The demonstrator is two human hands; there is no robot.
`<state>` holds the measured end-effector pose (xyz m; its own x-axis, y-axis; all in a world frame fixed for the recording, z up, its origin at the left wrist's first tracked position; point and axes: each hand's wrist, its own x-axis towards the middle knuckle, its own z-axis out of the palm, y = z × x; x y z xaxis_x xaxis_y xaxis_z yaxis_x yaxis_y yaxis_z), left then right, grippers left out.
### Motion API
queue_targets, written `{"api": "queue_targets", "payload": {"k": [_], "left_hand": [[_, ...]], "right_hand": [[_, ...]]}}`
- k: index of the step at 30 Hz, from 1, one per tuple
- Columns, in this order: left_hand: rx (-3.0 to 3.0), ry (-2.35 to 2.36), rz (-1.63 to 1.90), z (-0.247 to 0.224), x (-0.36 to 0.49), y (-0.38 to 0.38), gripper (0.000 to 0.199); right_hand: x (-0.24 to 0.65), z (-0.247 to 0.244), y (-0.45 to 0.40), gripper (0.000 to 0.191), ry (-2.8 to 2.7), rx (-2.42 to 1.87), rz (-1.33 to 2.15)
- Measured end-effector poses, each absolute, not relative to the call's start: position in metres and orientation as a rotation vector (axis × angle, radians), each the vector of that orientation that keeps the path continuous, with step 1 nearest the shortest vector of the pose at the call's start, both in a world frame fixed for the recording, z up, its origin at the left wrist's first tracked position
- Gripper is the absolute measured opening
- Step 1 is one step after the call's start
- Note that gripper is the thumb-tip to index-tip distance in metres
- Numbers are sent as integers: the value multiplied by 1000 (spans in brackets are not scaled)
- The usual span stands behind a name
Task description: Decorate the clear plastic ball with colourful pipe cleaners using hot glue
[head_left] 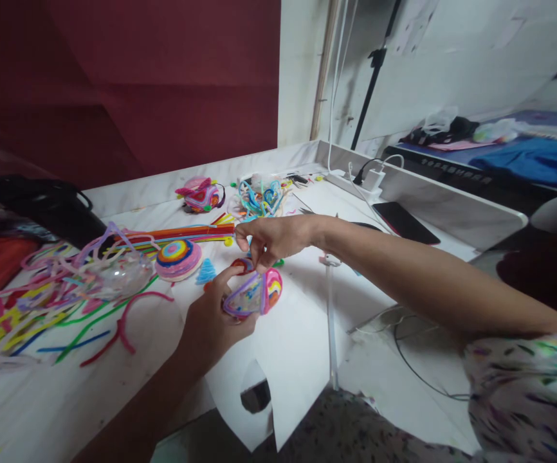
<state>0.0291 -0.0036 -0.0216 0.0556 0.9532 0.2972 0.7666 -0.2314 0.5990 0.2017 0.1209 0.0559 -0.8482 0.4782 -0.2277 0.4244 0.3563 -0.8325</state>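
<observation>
My left hand (213,315) is wrapped round a rounded craft piece (247,299), partly covered with coiled pipe cleaners in pink, yellow and orange. A section framed by purple strips on it looks pale and uncovered. At its upper edge, my right hand (278,241) has thumb and fingers pinched together, touching the piece near the top of a purple strip. Whatever lies between those fingertips is too small to make out. Just left of the hands are a blue fringed tuft (206,272) and a domed piece (178,258) coiled in rainbow rings.
Loose pipe cleaners (80,328) and a clear plastic shell (127,275) spread over the left side. Behind lie a pipe-cleaner bundle (182,233), a pink decorated piece (202,195) and blue curls (262,198). A phone (405,222) and a power strip (368,190) sit right. White paper (298,360) overhangs the front edge.
</observation>
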Motion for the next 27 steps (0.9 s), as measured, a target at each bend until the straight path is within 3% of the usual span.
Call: {"api": "queue_targets", "payload": {"k": [12, 27], "left_hand": [[2072, 1650, 1062, -29, 26, -1, 68], [1990, 1703, 923, -18, 30, -5, 66]], "right_hand": [[199, 62, 130, 42, -2643, -868, 1522], [207, 67, 128, 40, -2593, -843, 1581]]}}
